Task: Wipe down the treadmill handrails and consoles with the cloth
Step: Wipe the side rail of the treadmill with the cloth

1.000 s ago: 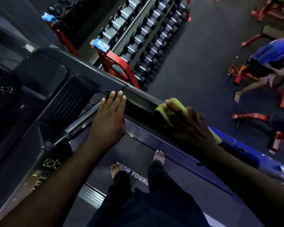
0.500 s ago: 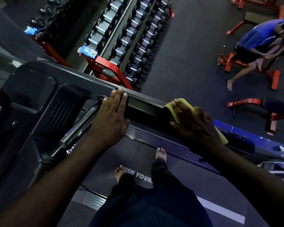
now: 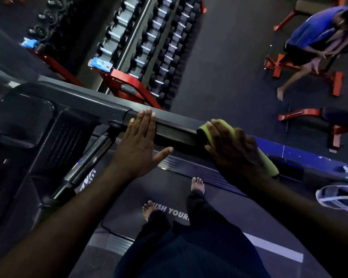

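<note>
Right hand [image 3: 232, 151]: pressed flat on green cloth [image 3: 266, 161], now slid further down the handrail [image 3: 175, 125]. Left hand [image 3: 140, 146]: spread, bracing rail. Judgement: this rail nearly wiped; console [image 3: 48, 125] remains.

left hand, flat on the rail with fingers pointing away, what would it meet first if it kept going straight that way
Probably the red dumbbell rack just beyond the handrail. The left hand has its fingertips already at the rail's far edge; depth past it is unclear.
</note>
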`<state>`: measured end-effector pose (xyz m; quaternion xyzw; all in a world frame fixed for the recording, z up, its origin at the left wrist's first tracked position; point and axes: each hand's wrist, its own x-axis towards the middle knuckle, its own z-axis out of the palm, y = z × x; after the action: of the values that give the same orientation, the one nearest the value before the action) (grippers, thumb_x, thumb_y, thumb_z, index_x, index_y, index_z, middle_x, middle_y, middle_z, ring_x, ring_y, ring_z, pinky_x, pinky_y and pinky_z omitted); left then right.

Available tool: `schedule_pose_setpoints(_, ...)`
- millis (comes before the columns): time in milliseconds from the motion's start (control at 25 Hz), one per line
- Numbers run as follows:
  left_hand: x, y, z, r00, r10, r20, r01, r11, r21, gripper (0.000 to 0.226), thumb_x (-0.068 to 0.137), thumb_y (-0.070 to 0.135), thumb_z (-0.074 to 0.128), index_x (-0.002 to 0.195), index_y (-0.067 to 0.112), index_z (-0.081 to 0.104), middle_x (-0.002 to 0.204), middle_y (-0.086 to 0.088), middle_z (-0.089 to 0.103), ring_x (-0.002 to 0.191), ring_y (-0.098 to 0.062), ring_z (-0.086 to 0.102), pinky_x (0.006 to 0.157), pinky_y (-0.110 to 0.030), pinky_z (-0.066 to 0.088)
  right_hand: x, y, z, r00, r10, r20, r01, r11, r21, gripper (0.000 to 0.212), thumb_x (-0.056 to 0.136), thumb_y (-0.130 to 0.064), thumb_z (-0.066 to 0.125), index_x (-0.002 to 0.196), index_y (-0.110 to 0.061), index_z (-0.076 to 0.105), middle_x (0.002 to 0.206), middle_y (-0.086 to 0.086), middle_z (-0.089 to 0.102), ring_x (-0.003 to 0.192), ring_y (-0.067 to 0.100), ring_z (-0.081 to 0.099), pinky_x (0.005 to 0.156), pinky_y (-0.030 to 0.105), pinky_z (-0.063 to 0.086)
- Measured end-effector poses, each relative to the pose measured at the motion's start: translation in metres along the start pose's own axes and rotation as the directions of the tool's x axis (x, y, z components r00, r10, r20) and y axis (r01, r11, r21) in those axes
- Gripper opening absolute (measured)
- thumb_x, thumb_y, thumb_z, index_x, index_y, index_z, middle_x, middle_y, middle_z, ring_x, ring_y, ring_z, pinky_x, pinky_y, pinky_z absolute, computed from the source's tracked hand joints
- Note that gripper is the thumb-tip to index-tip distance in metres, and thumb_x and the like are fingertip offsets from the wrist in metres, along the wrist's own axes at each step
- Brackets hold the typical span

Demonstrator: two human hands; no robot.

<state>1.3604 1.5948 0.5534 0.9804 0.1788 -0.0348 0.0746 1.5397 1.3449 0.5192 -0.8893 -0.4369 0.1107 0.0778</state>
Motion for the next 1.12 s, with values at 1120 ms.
schedule_pose_setpoints(1120, 0.021, 0.034, 0.023, 0.994, -0.089, -0.065, 0.086, 0.996, -0.036, 0.111, 0.091, 0.085, 0.024, 0.166, 0.004, 0.016, 0.174, -0.015, 0.017, 0.163, -0.030, 0.005, 0.130, -0.050, 0.000, 0.000, -0.012, -0.039, 0.981, -0.090, -0.172, 0.064, 0.987, -0.148, 0.061, 0.109, -0.054, 0.033, 0.164, -0.030, 0.027, 0.169, -0.005, 0.032, 0.125, 0.036, 0.053, 0.091, 0.049, 0.045)
